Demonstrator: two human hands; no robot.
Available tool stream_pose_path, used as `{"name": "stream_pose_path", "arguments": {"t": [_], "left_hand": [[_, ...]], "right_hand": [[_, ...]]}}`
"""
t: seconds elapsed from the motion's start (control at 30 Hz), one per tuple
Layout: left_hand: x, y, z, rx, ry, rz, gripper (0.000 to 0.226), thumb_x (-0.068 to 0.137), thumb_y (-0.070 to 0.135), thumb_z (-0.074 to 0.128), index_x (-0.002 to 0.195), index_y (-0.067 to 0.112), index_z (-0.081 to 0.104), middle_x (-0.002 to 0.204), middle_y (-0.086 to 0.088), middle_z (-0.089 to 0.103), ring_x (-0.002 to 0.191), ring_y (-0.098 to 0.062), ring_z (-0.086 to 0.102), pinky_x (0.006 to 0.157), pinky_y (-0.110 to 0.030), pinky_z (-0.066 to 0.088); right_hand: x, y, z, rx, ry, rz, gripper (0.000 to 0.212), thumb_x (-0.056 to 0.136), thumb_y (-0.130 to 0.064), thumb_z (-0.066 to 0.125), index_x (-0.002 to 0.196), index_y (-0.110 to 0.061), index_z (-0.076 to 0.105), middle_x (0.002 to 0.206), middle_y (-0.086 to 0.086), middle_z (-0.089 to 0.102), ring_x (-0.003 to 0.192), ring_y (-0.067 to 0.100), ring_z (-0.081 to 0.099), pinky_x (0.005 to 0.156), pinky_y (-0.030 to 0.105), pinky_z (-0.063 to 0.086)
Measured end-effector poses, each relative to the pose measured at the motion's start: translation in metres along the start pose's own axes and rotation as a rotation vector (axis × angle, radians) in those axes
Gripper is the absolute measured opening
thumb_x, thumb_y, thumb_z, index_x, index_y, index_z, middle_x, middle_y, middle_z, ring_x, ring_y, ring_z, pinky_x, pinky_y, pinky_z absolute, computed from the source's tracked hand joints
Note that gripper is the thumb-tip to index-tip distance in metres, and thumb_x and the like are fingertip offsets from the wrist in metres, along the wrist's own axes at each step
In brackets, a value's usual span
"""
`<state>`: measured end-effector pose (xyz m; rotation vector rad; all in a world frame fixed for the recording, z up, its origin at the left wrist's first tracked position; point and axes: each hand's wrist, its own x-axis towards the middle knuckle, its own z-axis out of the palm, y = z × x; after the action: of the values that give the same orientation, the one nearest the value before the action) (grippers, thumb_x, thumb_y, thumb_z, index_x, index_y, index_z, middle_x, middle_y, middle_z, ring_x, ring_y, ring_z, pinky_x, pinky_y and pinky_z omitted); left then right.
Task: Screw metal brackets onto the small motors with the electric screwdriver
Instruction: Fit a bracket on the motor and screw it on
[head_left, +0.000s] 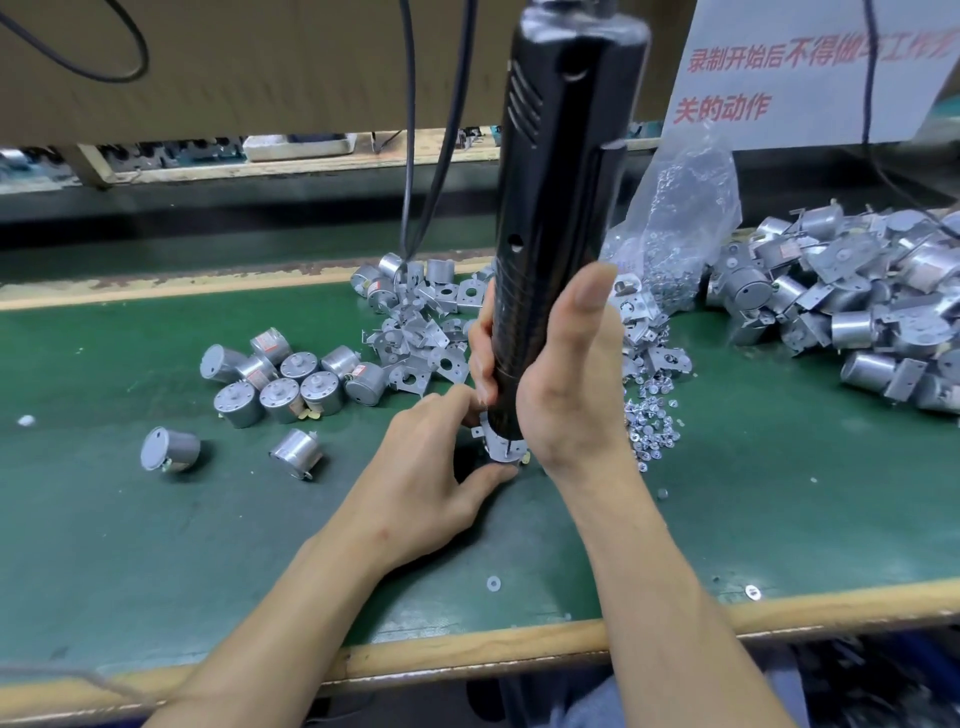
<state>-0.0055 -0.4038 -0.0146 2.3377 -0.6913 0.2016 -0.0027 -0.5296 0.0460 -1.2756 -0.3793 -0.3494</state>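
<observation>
My right hand (566, 374) grips the lower body of the black electric screwdriver (558, 171), which stands upright over a small motor with a metal bracket (500, 447) on the green mat. My left hand (431, 467) holds that motor and bracket, thumb underneath and fingers at its left side. The screwdriver's tip is hidden behind the hands and the bracket. Bare grey motors (283, 384) lie in a group to the left. Loose brackets (415, 332) are piled behind my left hand. Small screws (652, 421) are scattered just right of my right hand.
A clear plastic bag (675, 234) of parts stands behind the screwdriver. A heap of motors with brackets on them (852, 306) fills the right side. Black cables (410, 156) hang down at the back. The wooden front edge of the bench (519, 654) runs below my forearms. A washer (493, 583) lies near it.
</observation>
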Motion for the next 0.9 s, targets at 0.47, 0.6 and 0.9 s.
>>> {"name": "stream_pose_path", "arguments": {"t": [0.47, 0.6, 0.9], "left_hand": [[0.004, 0.004, 0.006, -0.029, 0.121, 0.002, 0.040, 0.080, 0.030, 0.079, 0.114, 0.026, 0.059, 0.088, 0.039, 0.055, 0.078, 0.013, 0.050, 0.069, -0.005, 0.033], [0.004, 0.003, 0.007, 0.008, 0.112, 0.004, 0.042, 0.081, 0.032, 0.077, 0.118, 0.026, 0.058, 0.084, 0.034, 0.053, 0.082, 0.017, 0.048, 0.073, -0.003, 0.033], [0.005, 0.004, 0.010, 0.066, 0.027, -0.023, 0.042, 0.081, 0.036, 0.077, 0.118, 0.028, 0.058, 0.099, 0.018, 0.060, 0.093, 0.006, 0.053, 0.079, -0.004, 0.033]], "right_hand": [[0.007, -0.035, -0.053, -0.065, 0.063, 0.018, 0.070, 0.065, -0.086, 0.030, 0.071, -0.023, 0.059, 0.058, 0.001, 0.053, 0.046, 0.021, 0.047, 0.046, 0.029, 0.040], [0.003, -0.033, -0.071, -0.075, 0.075, 0.062, 0.069, 0.064, -0.089, 0.032, 0.069, -0.027, 0.060, 0.056, 0.000, 0.052, 0.046, 0.021, 0.045, 0.047, 0.027, 0.040], [-0.010, -0.026, -0.088, -0.046, 0.036, 0.119, 0.075, 0.061, -0.095, 0.033, 0.069, -0.026, 0.060, 0.055, 0.001, 0.049, 0.045, 0.018, 0.043, 0.047, 0.028, 0.039]]}}
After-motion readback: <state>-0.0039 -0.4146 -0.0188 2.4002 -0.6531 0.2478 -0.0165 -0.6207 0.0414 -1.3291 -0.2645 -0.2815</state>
